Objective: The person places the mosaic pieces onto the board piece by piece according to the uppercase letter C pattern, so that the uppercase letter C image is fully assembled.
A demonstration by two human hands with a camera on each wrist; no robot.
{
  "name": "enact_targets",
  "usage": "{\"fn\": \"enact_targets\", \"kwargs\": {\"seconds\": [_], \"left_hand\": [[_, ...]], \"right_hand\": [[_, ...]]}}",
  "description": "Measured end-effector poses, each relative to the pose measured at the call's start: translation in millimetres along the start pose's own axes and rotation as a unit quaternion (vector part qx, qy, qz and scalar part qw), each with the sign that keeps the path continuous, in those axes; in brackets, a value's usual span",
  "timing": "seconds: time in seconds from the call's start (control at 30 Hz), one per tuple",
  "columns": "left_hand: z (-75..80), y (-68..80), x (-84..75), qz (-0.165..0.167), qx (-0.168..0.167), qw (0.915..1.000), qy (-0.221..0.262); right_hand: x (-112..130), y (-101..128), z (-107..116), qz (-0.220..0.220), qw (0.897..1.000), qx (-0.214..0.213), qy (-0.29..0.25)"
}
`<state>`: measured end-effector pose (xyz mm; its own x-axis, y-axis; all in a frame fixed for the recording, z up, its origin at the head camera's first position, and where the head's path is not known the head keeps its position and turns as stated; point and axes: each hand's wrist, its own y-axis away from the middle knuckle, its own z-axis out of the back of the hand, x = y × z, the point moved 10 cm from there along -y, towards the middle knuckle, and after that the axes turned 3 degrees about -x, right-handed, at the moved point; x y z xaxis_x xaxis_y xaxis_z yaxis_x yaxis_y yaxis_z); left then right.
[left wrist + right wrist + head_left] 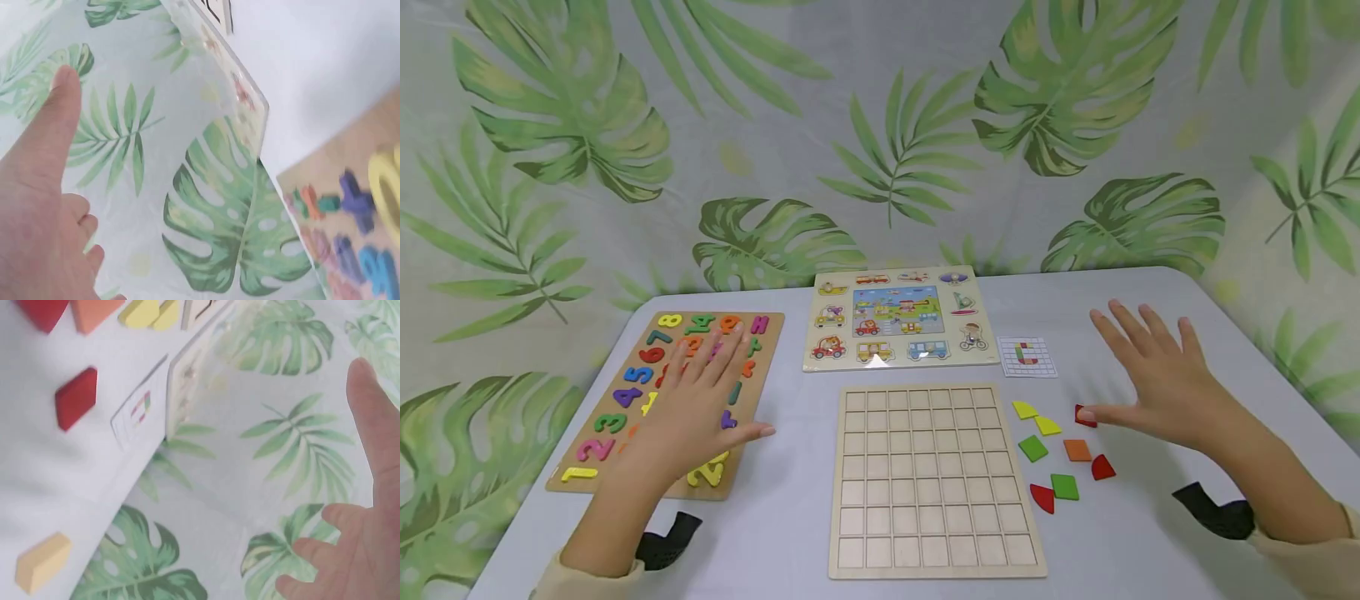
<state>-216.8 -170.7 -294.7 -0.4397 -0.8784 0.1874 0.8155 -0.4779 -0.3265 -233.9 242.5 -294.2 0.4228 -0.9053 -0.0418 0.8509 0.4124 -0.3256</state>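
My left hand (pixel 688 404) is spread over the number board (pixel 568 482), with nothing in its grasp and several coloured numbers hidden behind it. On the right, my other hand (pixel 1180 396) is held with fingers apart, also holding nothing. Its thumb tip overlaps a red quarter-round piece (pixel 1084 416) in the head view. Nearby lie a green square (pixel 1064 487), an orange square (pixel 1077 450) and a yellow quarter-round piece (pixel 1024 409). Between the hands sits a wooden grid board (pixel 936 481) with bare square cells. A pale yellow-orange block (pixel 42 562) shows in the right wrist view.
At the back lies a vehicle picture puzzle (pixel 897 321). Beside it is a small white card (pixel 1027 357) with a coloured pattern on a grid. The white table (pixel 797 533) ends at a leaf-print cloth (pixel 917 125). Black wrist straps (pixel 668 542) sit near the sleeves.
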Motion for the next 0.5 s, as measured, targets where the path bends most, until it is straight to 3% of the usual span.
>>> {"fn": "enact_targets", "kwargs": {"seconds": [0.17, 0.3, 0.5], "left_hand": [[-8.9, -3.1, -25.0, -0.020, -0.031, 0.9975, 0.061], [-23.5, -3.4, -42.7, -0.012, -0.041, 0.9905, 0.131], [-55.4, -2.9, -68.0, 0.021, -0.012, 0.9748, 0.222]], "right_hand": [[15.3, -4.1, -14.5, 0.024, 0.999, -0.007, -0.042], [25.4, -5.3, -33.3, 0.022, 0.996, 0.009, -0.089], [33.2, -4.7, -68.0, -0.010, 0.986, 0.064, -0.154]]}}
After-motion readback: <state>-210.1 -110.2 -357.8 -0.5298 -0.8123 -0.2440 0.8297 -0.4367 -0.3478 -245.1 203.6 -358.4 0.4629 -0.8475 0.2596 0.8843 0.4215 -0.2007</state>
